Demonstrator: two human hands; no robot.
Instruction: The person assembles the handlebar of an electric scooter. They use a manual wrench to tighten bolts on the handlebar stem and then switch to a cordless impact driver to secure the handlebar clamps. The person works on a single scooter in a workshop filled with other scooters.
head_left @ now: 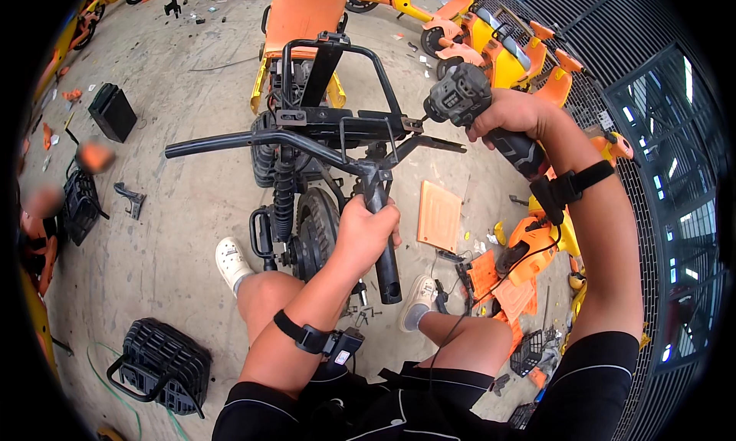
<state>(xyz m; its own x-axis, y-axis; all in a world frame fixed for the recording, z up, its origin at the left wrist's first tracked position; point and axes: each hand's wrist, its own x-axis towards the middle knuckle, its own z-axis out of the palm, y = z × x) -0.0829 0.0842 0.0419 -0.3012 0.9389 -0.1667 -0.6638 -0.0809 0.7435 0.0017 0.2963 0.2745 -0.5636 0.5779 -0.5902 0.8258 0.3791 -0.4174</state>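
My left hand (363, 235) is wrapped round the stem tube of a black metal handlebar (222, 143), whose bar spreads across the rear of a partly stripped scooter. In my right hand (512, 115) is a dark grey cordless drill (460, 96), raised at the right. Its nose points left, with the bit close to the right end of the black scooter frame (376, 126); whether they touch I cannot tell. Below the frame are a coil shock absorber (284, 197) and a black tyre (317, 230), partly hidden by my left arm.
An orange panel (439, 213) lies on the floor to the right, with broken orange pieces (510, 291) nearer me. A black basket (165, 364) is at the lower left and a black box (113, 112) at the far left. Several yellow-orange scooters (491, 46) line the right wall.
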